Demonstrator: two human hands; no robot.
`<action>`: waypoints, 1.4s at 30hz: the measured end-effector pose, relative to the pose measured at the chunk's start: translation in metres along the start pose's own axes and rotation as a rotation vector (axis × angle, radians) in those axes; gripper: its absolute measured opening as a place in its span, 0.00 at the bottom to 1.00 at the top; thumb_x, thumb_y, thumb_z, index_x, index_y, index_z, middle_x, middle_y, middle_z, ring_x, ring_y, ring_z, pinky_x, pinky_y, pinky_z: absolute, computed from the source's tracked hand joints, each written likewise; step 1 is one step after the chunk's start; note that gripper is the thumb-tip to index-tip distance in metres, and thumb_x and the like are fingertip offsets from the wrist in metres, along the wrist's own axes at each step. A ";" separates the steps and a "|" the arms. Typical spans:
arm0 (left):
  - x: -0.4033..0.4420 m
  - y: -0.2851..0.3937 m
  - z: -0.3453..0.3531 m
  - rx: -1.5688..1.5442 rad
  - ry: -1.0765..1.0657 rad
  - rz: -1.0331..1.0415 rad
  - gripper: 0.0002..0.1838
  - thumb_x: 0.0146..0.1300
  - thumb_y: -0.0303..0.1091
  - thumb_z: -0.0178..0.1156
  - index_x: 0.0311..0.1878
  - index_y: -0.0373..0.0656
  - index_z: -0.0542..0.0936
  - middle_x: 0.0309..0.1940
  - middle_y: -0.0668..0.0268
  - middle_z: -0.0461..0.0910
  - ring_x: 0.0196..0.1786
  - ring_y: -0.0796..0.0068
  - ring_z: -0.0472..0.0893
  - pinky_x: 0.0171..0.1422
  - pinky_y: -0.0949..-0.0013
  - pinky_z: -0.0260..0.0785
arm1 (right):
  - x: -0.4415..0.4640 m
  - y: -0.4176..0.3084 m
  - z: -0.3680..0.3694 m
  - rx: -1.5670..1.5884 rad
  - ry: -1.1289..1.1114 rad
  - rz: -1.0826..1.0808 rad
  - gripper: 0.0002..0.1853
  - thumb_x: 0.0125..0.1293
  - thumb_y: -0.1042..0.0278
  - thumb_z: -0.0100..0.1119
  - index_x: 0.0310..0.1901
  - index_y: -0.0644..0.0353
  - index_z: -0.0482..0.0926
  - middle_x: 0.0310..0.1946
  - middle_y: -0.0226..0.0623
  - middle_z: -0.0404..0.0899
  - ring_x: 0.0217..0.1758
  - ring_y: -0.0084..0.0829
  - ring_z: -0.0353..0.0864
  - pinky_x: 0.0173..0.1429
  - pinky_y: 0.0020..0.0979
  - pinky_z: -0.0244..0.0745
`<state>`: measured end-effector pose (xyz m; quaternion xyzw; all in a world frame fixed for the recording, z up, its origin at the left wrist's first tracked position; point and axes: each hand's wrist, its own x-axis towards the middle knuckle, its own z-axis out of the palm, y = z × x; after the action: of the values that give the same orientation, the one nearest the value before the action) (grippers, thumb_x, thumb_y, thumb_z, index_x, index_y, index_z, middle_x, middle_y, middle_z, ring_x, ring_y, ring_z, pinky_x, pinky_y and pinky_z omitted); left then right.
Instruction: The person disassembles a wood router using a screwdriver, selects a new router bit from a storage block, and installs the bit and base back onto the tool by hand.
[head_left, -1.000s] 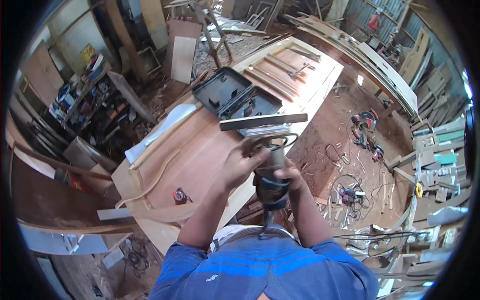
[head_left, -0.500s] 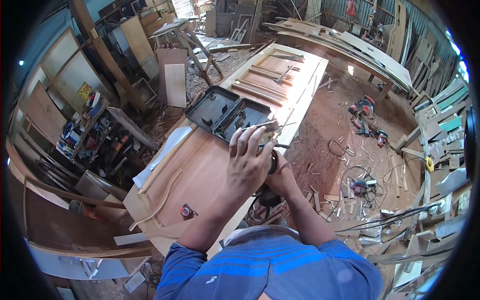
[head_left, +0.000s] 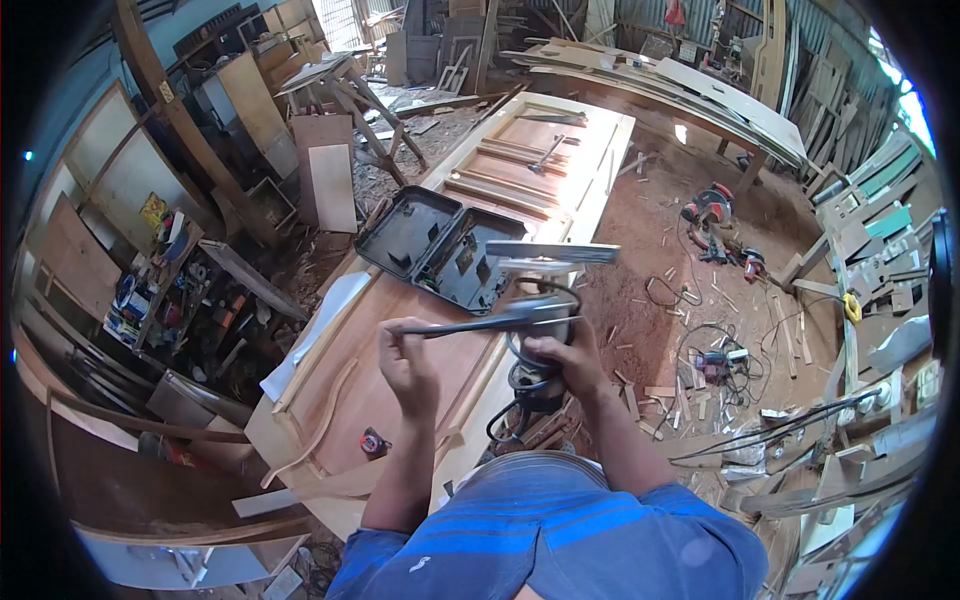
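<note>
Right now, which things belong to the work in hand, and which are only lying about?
Seemingly in the job:
power tool, in the right hand
dark strip, in the left hand

Apparently lying about:
tape measure
red machine
wood scraps

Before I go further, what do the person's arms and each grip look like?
The left grip and right grip are bare hands without gloves; no watch or bracelet shows. The forearms are bare too, below short blue sleeves. The shirt is blue with brighter blue bands and a small pale mark.
</note>
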<state>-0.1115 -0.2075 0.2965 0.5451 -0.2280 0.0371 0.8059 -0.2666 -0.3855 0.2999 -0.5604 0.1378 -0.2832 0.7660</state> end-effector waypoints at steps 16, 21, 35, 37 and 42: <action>0.042 0.012 0.010 1.080 -0.835 -0.479 0.25 0.77 0.54 0.65 0.49 0.36 0.84 0.42 0.56 0.89 0.47 0.61 0.90 0.53 0.58 0.82 | 0.003 -0.033 -0.032 0.192 -0.304 -0.010 0.53 0.43 0.60 0.86 0.71 0.71 0.72 0.60 0.44 0.83 0.59 0.32 0.85 0.64 0.35 0.81; 0.026 0.033 0.063 -0.045 -0.892 -0.159 0.40 0.69 0.47 0.73 0.78 0.37 0.69 0.73 0.52 0.75 0.80 0.58 0.70 0.83 0.53 0.61 | -0.002 -0.045 -0.019 -0.068 -0.226 -0.158 0.51 0.47 0.66 0.87 0.73 0.69 0.70 0.63 0.41 0.81 0.66 0.30 0.80 0.71 0.36 0.75; 0.009 0.070 0.146 -0.232 -0.720 -0.331 0.26 0.60 0.35 0.83 0.57 0.32 0.83 0.49 0.64 0.87 0.50 0.79 0.84 0.57 0.69 0.78 | -0.012 -0.047 -0.029 -0.560 0.009 -0.312 0.50 0.46 0.52 0.90 0.67 0.68 0.74 0.48 0.48 0.89 0.50 0.41 0.92 0.56 0.41 0.86; 0.004 0.061 0.147 -0.257 -0.605 -0.252 0.26 0.60 0.33 0.81 0.58 0.33 0.83 0.48 0.63 0.88 0.48 0.77 0.85 0.56 0.69 0.78 | -0.014 -0.059 -0.023 -0.659 0.106 -0.343 0.48 0.44 0.47 0.90 0.63 0.68 0.78 0.47 0.50 0.89 0.48 0.42 0.92 0.55 0.41 0.86; 0.016 0.027 0.140 -0.283 -0.325 -0.141 0.33 0.60 0.34 0.83 0.63 0.32 0.78 0.52 0.62 0.85 0.50 0.75 0.84 0.56 0.70 0.77 | -0.036 -0.087 -0.048 -1.003 0.011 -0.438 0.40 0.65 0.29 0.70 0.53 0.67 0.83 0.43 0.53 0.90 0.47 0.55 0.91 0.52 0.49 0.85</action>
<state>-0.1517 -0.3252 0.3688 0.4399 -0.3193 -0.1399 0.8276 -0.3453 -0.4205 0.3619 -0.8711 0.1400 -0.3384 0.3274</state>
